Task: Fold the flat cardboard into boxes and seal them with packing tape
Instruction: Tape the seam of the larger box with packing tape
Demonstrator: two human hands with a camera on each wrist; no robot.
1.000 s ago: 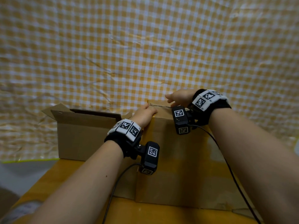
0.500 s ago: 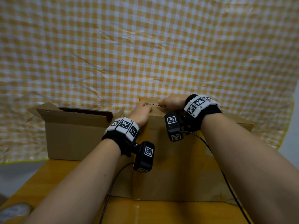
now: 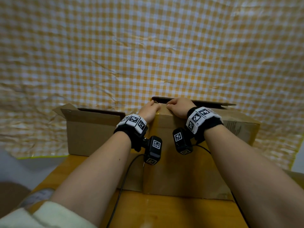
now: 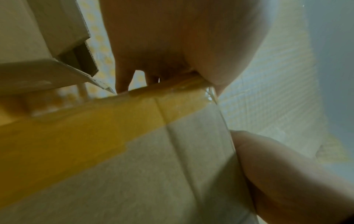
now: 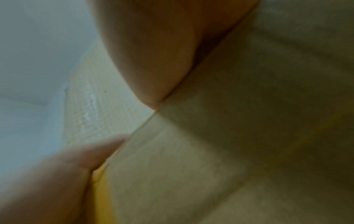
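Observation:
A large cardboard box point(image 3: 230, 170) stands on the wooden table, with a glossy yellowish strip of packing tape point(image 3: 166, 168) running up its near face and over the top. Both hands sit close together at the top far edge. My left hand point(image 3: 148, 110) presses its fingers point(image 4: 122, 84) onto the tape point(image 4: 76, 136) at that edge, with the thumb point(image 4: 268, 166) lying along the box. My right hand point(image 3: 178, 107) rests its palm point(image 5: 153, 53) on the box point(image 5: 229, 136) and pushes down beside the tape's end. The fingertips of both hands are hidden behind the box edge.
A second cardboard box point(image 3: 92, 137) with its top flaps open stands to the left, close to the large one. A dark raised flap point(image 3: 210, 102) shows behind the hands. A yellow checked cloth point(image 3: 148, 55) hangs behind. The table point(image 3: 164, 213) ends at the left; camera cables trail on it.
The two hands have come closer together at the top far edge. The serrated tape end that stretched between them earlier is now mostly under their fingers.

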